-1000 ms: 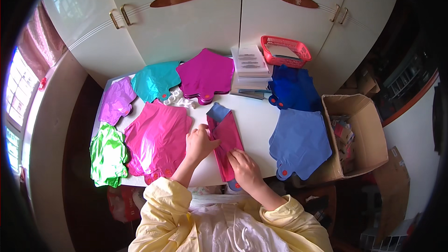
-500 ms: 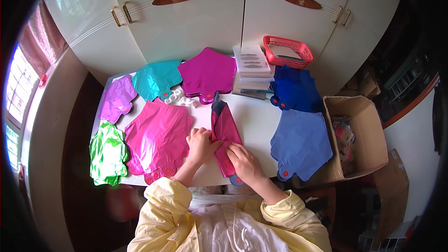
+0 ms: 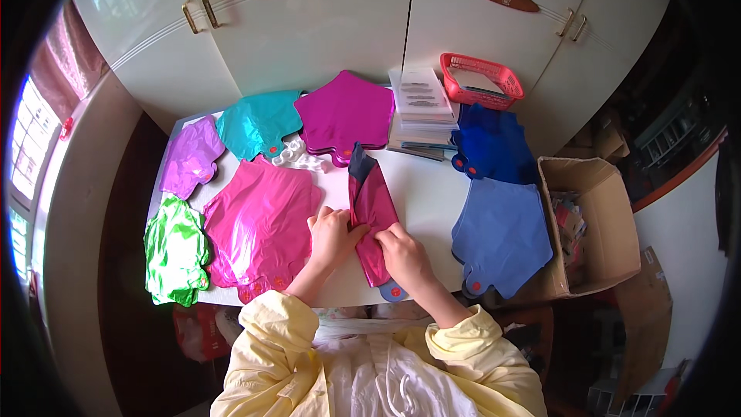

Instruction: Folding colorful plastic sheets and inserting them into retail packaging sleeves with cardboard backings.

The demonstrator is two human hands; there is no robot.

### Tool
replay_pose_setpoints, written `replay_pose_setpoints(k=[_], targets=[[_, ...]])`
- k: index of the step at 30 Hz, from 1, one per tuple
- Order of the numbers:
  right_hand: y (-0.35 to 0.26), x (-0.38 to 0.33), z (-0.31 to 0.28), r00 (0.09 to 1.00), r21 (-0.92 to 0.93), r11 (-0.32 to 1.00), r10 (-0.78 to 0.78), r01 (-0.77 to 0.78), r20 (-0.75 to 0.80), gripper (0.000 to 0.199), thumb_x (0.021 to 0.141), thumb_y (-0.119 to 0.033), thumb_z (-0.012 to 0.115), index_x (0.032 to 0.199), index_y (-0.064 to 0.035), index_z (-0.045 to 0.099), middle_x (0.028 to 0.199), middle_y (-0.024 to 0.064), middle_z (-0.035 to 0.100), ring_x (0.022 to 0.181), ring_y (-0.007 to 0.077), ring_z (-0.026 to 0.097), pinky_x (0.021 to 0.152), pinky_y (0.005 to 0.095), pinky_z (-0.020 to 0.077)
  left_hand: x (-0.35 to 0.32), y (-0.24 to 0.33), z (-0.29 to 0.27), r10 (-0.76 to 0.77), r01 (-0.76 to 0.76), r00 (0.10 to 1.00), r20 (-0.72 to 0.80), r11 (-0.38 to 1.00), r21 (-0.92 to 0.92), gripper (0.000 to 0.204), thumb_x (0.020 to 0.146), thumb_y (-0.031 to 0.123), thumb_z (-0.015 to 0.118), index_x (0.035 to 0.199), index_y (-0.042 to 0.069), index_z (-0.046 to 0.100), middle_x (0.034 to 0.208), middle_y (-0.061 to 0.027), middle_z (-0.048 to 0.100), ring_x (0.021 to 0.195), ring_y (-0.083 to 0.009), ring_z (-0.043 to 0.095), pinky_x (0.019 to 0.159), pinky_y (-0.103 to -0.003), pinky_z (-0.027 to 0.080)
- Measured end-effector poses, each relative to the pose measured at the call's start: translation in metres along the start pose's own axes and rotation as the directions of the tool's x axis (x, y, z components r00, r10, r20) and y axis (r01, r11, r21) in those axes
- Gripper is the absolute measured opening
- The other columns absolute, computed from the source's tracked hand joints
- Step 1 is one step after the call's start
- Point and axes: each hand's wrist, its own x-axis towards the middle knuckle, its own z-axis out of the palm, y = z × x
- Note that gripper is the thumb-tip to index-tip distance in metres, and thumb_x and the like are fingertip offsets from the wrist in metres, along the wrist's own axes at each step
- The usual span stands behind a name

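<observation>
A folded foil balloon [image 3: 376, 206], pink with dark blue near its top and a blue tab at its lower end, lies lengthwise on the white table in front of me. My left hand [image 3: 333, 238] has its fingers bent at the left edge of the fold, the thumb pointing across the foil. On the opposite edge my right hand [image 3: 406, 259] is closed, thumb and fingers pinching the foil. Left of it lies a stack of flat pink foil balloons [image 3: 261, 220]; to the right is a stack of light blue ones [image 3: 503, 239]. My fingers partly cover the fold.
Around the table lie green [image 3: 177, 251], purple [image 3: 191, 156], teal [image 3: 261, 123], magenta [image 3: 345, 112] and dark blue foil balloons [image 3: 494, 143]. White ribbon [image 3: 299, 156], a paper stack [image 3: 424, 100] and a red basket [image 3: 482, 81] sit farther back. An open cardboard box [image 3: 606, 224] stands at right.
My right hand has shifted slightly up and its fingers are now more curled at the foil's right edge. My left hand stays at the left edge. The whole view has shifted slightly.
</observation>
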Motion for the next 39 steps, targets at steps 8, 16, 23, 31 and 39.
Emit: replay_pose_setpoints(k=[8,16,23,31,39], targets=[[-0.011,0.0,0.006,0.998,-0.284,0.957,-0.06,0.053,-0.015,0.005,0.081,-0.005,0.057,0.086,-0.0056,0.057,0.081,0.0081,0.05,0.07,0.0238,0.061,0.063,0.0363,0.0527,0.0,-0.002,0.002,0.005,-0.005,1.0,-0.001,1.0,-0.023,0.029,0.071,0.033,0.075,0.072,0.006,0.064,0.075,-0.006,0.065,0.087,-0.0245,0.056,0.077,-0.041,0.036],[-0.006,-0.009,0.003,0.991,-0.178,0.978,-0.119,0.107,-0.062,0.024,0.081,-0.005,0.056,0.104,-0.001,0.062,0.103,0.013,0.058,0.098,0.0308,0.056,0.089,0.0403,0.0464,0.0,-0.005,0.002,0.043,-0.043,0.999,0.009,0.998,-0.041,0.029,0.071,0.033,0.075,0.072,0.006,0.064,0.078,-0.0046,0.064,0.089,-0.0249,0.055,0.076,-0.041,0.035],[-0.003,-0.012,0.005,0.989,-0.248,0.962,-0.132,0.112,-0.064,0.026,0.083,-0.008,0.054,0.106,0.002,0.06,0.116,0.0158,0.058,0.115,0.0299,0.053,0.097,0.0382,0.0446,-0.002,-0.006,0.002,0.094,-0.096,0.995,-0.027,0.994,-0.058,0.028,0.07,0.031,0.075,0.072,0.006,0.062,0.076,-0.0038,0.062,0.089,-0.0248,0.055,0.074,-0.041,0.035],[-0.004,-0.014,0.006,0.992,-0.306,0.95,-0.094,0.063,-0.089,0.025,0.085,-0.01,0.056,0.106,0.0025,0.061,0.116,0.0162,0.058,0.112,0.0289,0.055,0.096,0.0386,0.0454,-0.003,-0.005,0.0,0.089,-0.09,0.996,-0.025,0.995,-0.052,0.027,0.07,0.029,0.075,0.072,0.006,0.061,0.075,-0.0037,0.061,0.089,-0.0245,0.054,0.074,-0.04,0.035],[-0.004,-0.013,0.006,0.995,-0.331,0.944,-0.029,-0.002,-0.09,0.03,0.085,-0.013,0.056,0.109,0.0053,0.059,0.118,0.0185,0.056,0.11,0.0314,0.055,0.095,0.0394,0.0453,-0.003,-0.006,0.002,0.116,-0.118,0.992,-0.039,0.992,-0.054,0.028,0.07,0.029,0.076,0.073,0.007,0.06,0.075,-0.0037,0.06,0.088,-0.0248,0.054,0.073,-0.041,0.035]])
